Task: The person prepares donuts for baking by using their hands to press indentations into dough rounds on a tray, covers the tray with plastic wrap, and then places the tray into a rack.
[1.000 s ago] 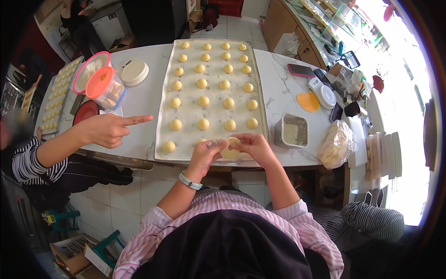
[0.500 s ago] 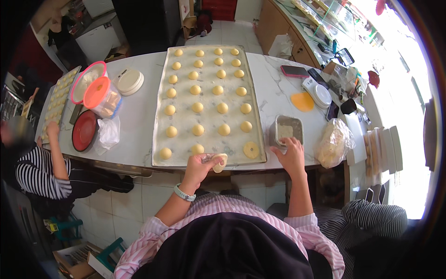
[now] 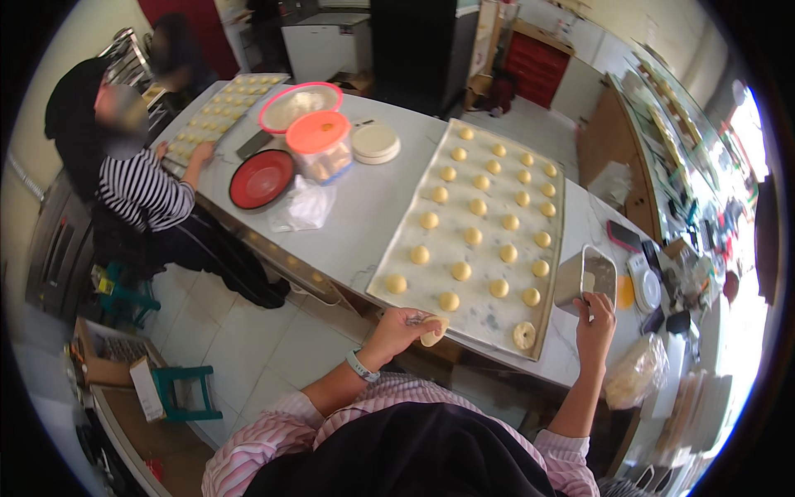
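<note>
My left hand [image 3: 397,333] pinches a flattened piece of dough [image 3: 436,333] between thumb and fingers, just off the near edge of the large baking tray [image 3: 464,325]. Rows of round dough balls [image 3: 461,271] sit on that tray. At its near right corner lies one dough ring [image 3: 524,335] with a hole in the middle. My right hand [image 3: 595,327] is at the near rim of a rectangular metal tin [image 3: 571,283], which has a pale powder inside. Its fingers are drawn together over the rim; whatever they hold is hidden.
Left on the table are a red round pan [image 3: 262,179], a white plastic bag [image 3: 303,207], an orange-lidded tub [image 3: 319,137] and a pink-rimmed bowl [image 3: 300,106]. A co-worker in striped sleeves [image 3: 145,190] handles another dough tray [image 3: 219,112]. A scale [image 3: 644,283] and bagged dough [image 3: 636,371] stand right.
The view has swung left, bringing more of the co-worker into sight. My left hand still holds the flattened dough. My right fingers have drawn together at the tin's near rim.
</note>
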Available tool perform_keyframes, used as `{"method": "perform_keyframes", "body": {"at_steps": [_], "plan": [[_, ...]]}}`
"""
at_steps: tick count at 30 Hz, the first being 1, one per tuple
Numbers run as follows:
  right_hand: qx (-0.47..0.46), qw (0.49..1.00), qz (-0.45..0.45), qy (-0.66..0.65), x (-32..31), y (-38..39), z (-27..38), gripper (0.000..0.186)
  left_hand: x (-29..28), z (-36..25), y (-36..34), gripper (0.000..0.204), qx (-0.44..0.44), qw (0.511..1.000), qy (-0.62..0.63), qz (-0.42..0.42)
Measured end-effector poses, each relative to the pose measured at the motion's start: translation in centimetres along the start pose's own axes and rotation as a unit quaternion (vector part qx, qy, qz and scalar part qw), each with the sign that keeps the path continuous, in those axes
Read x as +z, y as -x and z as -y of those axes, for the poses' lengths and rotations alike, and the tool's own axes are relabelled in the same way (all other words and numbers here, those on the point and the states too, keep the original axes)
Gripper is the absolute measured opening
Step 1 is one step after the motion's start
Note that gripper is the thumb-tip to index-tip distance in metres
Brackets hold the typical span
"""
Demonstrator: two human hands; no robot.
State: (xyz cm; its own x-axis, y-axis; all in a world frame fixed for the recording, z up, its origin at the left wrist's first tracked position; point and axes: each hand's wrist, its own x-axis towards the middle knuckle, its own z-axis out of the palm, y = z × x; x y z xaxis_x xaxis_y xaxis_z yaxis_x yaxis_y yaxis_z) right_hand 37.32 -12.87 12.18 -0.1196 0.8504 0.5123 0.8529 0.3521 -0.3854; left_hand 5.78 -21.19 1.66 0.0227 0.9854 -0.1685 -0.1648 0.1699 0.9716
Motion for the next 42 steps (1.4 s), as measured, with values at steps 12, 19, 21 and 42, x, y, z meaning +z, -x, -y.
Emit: {"method": "perform_keyframes", "body": {"at_steps": [12,19,21,42], "plan": [[-0.341,0.905,0.127,-0.221,16.6,-6.3,18.6,0.014,-4.0,-1.6,3.2,0.026,-0.058,0.992,-0.082,-0.076],[-0.420,0.870,0.196,-0.167,26.0,-4.7,21.4,0.015,-6.1,-1.0,5.0,0.029,-0.044,0.985,-0.121,-0.115],[-0.430,0.873,0.177,-0.147,26.4,-4.8,21.2,0.020,-6.2,-1.1,4.9,0.030,-0.051,0.984,-0.135,-0.108],[0.244,0.814,0.224,-0.476,8.5,3.3,6.7,0.023,5.2,-2.4,-3.3,0.028,-0.100,0.983,0.134,0.077]]}}
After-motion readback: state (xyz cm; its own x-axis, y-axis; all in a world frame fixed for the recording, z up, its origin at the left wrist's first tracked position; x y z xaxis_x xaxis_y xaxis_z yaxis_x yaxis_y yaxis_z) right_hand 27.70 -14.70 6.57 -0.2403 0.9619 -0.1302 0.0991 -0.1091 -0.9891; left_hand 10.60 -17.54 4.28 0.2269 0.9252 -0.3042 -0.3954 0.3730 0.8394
